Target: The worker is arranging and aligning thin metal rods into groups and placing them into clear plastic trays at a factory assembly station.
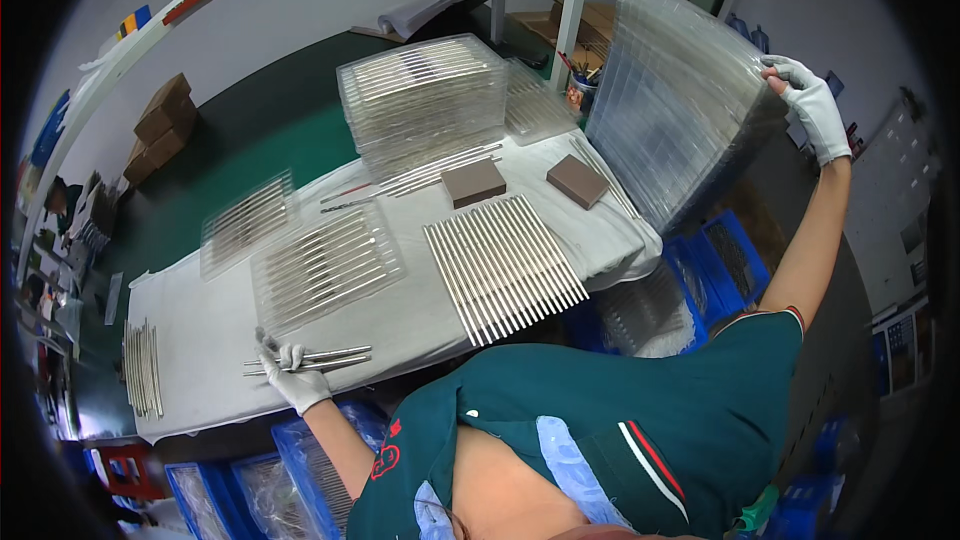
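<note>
My left hand [293, 377], in a white glove, is at the table's near edge, closed around a few slim metal rods [345, 355] that stick out on both sides of it. My right hand [815, 110], gloved with some fingertips bare, reaches up to a tall stack of clear plastic trays [680, 100] standing on edge. Its fingers pinch the stack's upper right edge. A row of metal rods [505, 270] lies side by side on the white cloth in front of me. Left of it, a clear tray [330, 265] holds more rods in its grooves.
Behind stand piled rod-filled trays [420, 100]. Two brown blocks [474, 183] [578, 181] rest on the white cloth [205, 350]. Another tray [248, 223] and a rod bundle [143, 370] lie leftward. Blue crates [735, 255] sit below right, more [300, 475] below left.
</note>
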`<action>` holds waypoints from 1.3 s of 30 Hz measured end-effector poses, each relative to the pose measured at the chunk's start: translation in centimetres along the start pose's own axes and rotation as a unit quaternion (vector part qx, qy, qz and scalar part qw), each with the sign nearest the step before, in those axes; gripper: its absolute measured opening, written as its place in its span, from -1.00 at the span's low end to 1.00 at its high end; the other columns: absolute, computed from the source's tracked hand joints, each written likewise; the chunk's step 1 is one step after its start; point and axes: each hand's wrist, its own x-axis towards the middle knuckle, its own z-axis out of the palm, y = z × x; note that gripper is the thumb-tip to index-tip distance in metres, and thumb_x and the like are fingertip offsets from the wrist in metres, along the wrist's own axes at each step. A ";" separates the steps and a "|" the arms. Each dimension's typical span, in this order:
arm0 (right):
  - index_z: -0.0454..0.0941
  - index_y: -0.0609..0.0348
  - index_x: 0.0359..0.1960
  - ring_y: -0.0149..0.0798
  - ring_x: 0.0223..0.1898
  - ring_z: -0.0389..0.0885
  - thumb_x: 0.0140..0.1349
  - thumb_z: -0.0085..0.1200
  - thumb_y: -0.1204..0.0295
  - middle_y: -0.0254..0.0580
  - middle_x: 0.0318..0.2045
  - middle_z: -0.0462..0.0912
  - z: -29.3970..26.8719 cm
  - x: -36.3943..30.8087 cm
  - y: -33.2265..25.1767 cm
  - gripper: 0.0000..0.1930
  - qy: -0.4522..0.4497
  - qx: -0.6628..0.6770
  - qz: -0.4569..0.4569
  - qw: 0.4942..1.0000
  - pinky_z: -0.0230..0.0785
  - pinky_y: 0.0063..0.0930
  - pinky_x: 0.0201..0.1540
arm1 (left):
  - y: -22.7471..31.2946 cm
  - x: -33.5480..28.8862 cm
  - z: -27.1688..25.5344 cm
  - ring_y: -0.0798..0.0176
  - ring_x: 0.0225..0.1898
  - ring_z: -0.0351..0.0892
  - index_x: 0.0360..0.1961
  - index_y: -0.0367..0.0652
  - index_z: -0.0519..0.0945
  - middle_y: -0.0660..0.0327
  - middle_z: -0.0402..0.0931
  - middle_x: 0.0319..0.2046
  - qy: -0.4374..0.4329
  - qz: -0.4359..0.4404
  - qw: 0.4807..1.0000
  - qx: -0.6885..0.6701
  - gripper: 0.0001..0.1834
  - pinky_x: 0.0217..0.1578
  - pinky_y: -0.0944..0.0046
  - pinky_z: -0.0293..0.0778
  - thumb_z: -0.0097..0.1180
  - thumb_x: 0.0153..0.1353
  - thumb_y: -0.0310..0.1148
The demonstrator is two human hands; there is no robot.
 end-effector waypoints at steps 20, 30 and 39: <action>0.56 0.16 -0.15 -0.52 -0.32 0.48 0.15 0.16 0.04 -0.37 -0.37 0.59 1.2 4.0 -8.3 -0.56 0.228 -0.098 -0.097 0.964 0.30 -0.64 -0.21 | 0.6 -0.2 -1.2 0.59 -0.67 0.01 0.10 -0.14 0.40 0.40 0.47 -0.21 -0.007 -0.027 0.998 -0.052 -0.63 -0.70 0.61 0.03 -0.08 0.35 -0.22; 0.42 0.21 -0.15 -0.40 -0.45 0.61 0.24 0.09 0.23 -0.16 -0.34 0.62 23.6 2.9 -17.0 -0.69 -0.085 0.482 -0.096 0.867 0.44 -0.61 -0.32 | 0.0 -0.3 0.1 0.54 -0.79 -0.04 -0.25 -0.17 0.48 0.39 0.28 -0.65 -0.004 -0.024 1.000 -0.002 -0.63 -0.79 0.51 -0.07 -0.08 0.33 -0.04; 0.48 0.22 -0.22 -0.26 -0.49 0.62 0.22 0.02 0.16 -0.05 -0.42 0.61 46.4 0.6 -19.5 -0.66 -0.454 0.208 -0.020 0.866 0.50 -0.43 -0.42 | 0.5 -0.6 -0.5 0.53 -0.89 -0.06 -0.46 -0.07 0.55 0.39 0.24 -0.77 -0.085 -0.074 0.992 -0.049 -0.56 -0.90 0.48 -0.13 -0.13 0.32 0.04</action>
